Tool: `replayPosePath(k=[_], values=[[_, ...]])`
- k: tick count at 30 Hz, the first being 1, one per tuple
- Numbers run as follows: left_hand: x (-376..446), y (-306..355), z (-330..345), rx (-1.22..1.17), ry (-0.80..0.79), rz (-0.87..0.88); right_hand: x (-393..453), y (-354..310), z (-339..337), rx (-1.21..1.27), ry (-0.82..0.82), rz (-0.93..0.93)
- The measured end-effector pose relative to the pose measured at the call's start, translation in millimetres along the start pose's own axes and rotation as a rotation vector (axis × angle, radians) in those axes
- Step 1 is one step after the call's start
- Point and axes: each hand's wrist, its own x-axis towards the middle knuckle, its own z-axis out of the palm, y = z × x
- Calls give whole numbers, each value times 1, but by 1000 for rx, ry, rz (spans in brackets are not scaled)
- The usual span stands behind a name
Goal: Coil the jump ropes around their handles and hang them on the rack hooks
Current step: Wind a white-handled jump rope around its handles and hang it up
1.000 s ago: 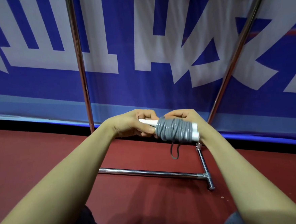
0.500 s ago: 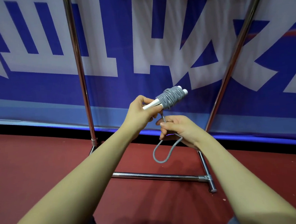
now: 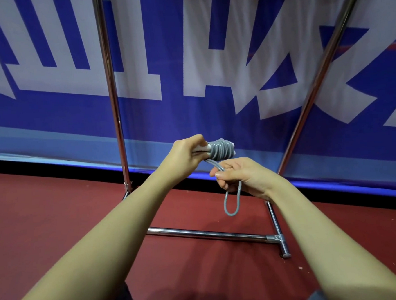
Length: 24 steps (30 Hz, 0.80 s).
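Note:
A grey jump rope (image 3: 220,149) is wound in a thick coil around its two white handles. My left hand (image 3: 185,156) grips the bare handle ends at the coil's left side. Just below, my right hand (image 3: 237,176) pinches the free end of the rope, and a short grey loop (image 3: 232,201) hangs down from its fingers. The chrome rack (image 3: 112,92) stands right behind my hands, with two uprights and a base bar on the floor. No hooks show in the head view.
A blue banner (image 3: 167,58) with large white characters hangs behind the rack. The floor (image 3: 56,218) is dark red. The rack's base bar (image 3: 210,234) and its right foot (image 3: 279,238) lie below my hands.
My right hand came off the coil and pulled out a hanging loop of rope. The left hand raised the coil, then brought it back down slightly, level again.

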Motion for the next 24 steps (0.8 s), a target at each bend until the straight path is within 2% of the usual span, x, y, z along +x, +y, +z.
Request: replayPosePath(k=[3,7,10,16,20,22,24], values=[[0,-4,-5,48,-84,-20,-1,-5,-4,-214,86,-12],[2,-6,-8,145,-265,-83,1,-7,-4,-538,312,-103],[0,-3,-7,209,-366,-122,3,-2,-3,-661,412,-155],[0,10,-12,1,-452,-163,5,3,-6,-306,397,-122],[0,15,-20,-58,-453,-188,6,0,-6,-235,459,-180],[-1,21,-18,-135,-372,-177,5,-2,-6,-163,539,-215],[-1,29,-12,-272,-202,-177,5,-5,-5,-50,619,-246]])
